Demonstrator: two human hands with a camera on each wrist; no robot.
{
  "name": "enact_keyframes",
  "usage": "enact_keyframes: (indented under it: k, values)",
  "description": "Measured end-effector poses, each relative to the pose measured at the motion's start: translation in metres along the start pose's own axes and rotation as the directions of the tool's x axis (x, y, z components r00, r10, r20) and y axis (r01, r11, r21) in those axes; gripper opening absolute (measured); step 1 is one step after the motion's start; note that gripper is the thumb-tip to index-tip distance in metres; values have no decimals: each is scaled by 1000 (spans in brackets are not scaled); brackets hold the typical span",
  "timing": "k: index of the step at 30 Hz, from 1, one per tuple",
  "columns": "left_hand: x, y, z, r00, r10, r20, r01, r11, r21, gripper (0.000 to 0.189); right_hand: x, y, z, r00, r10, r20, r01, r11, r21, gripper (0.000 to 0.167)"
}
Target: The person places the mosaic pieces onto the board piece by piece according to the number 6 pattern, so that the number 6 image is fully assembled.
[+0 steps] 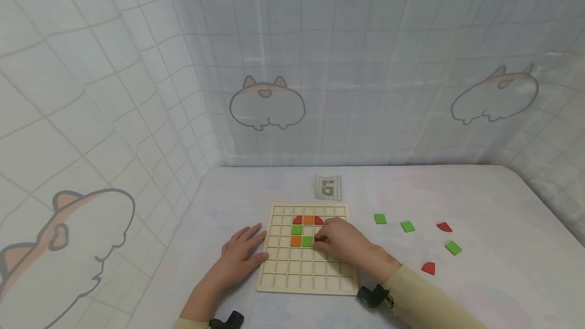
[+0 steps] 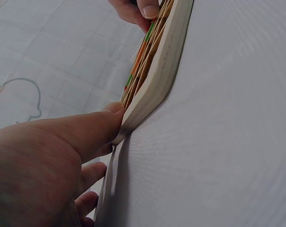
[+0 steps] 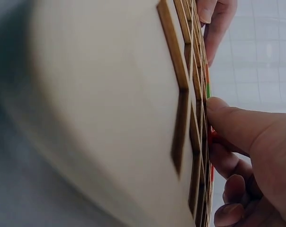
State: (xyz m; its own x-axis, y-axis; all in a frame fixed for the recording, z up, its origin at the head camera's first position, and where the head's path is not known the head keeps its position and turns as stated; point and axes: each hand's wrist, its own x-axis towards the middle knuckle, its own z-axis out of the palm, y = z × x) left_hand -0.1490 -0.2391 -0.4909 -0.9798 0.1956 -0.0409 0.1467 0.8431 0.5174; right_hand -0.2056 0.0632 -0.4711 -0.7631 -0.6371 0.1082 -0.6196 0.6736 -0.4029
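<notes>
**Gridded curtain (image 1: 356,116), white tabletop (image 1: 247,187): red piece (image 1: 316,239) pinched over the board (image 1: 292,282)**

Curtain behind the tabletop's far edge carries outlined cartoon animals (image 1: 265,93). Board lies flat, nearer the tabletop's left edge than its right. Toward the right edge, loose: three green squares (image 1: 408,226) and two red wedges (image 1: 428,268).

Right hand (image 1: 345,241): thumb and a fingertip pinch the red piece, just right of a laid green square (image 1: 307,241). My fingers cover most of it; I cannot tell whether it is seated. Left hand (image 1: 240,253): fingers extended, loosely spread, gripping nothing, touching the board's left edge.

Method (my judgement): line up the piece's straight sides with the cell's ridges, then lower it level and press it flat. If it is rounded like the loose wedges, check which way the curve faces against the card (image 1: 328,188) near the tabletop's far edge before letting go. Light fingertips; the laid green square beside it could get nudged. Steady pressure from the left hand should stop the board sliding.

Writing: the card shows a coloured figure on a grid, perhaps a 6 or a G; too small to be sure. I can read no brand or label on the board, the pieces or the dark wrist devices (image 1: 374,296).
</notes>
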Motion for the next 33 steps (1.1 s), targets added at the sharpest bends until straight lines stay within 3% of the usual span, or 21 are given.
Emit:
enact_keyframes:
  k: [8,17,24,33]
  values:
    - [0,1,-1,1000,-3,6,3,1000,2,61,-1,-1,0,1000,-18,-20,18,1000,1,16]
    - [1,-2,1,1000,-5,7,5,1000,12,62,-3,-1,1,999,-6,31,6,1000,-1,25]
    - [1,-3,2,1000,6,-2,-6,1000,13,61,-13,2,-7,1000,-24,14,23,999,38,27]
    - [0,-1,2,1000,3,-4,-3,1000,19,62,-34,15,-12,998,57,3,-57,997,56,34]
